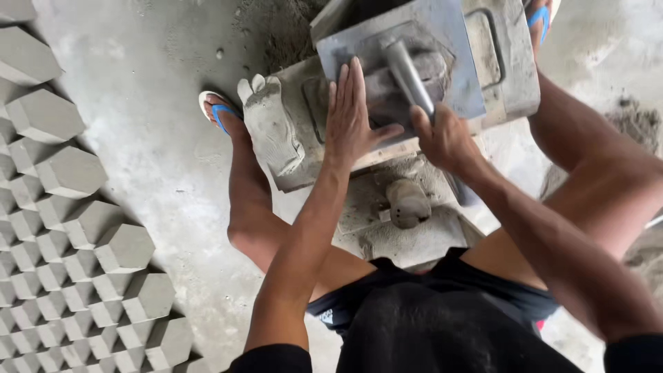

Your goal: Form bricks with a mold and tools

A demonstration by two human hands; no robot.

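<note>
metal mould press point(442, 62) sits on the concrete floor point(152, 138) between the person's feet, its grey plate uppermost. left hand point(352, 114) lies flat on the plate, fingers straight and close together, apparently steadying it. right hand point(442, 138) is wrapped around the steel lever handle point(407, 72), likely for leverage. a cement-caked glove point(273, 128) rests on the press's left edge. rows of grey hexagonal blocks point(83, 228) stand well apart at left, seemingly laid out to dry.
</note>
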